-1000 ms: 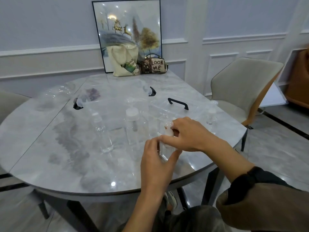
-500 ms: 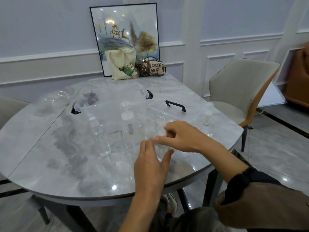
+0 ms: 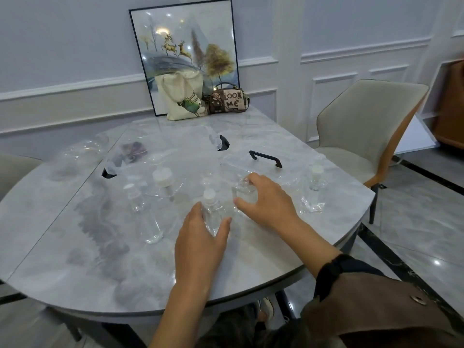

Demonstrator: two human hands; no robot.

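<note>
So the left grip is wrapped loosely round the lower body of a small clear plastic bottle with a white pump cap, thumb on one side and fingers on the other. That bottle stands upright on the grey marble-look round counter, near the front edge.

Just beside it on the right, the right grip is curled over a second small clear bottle with an open, capless neck, fingers behind its shoulder and thumb in front. It's also upright on the counter.

My read is that the capped one is finished and the open one is up next. It'll need a cap or pump head lined up straight over that narrow neck, with the bottle steadied so it doesn't tip. I can't spot a loose cap, though. Everything's clear plastic and hard to make out, including the clear lidded box with the black handle behind.
</note>
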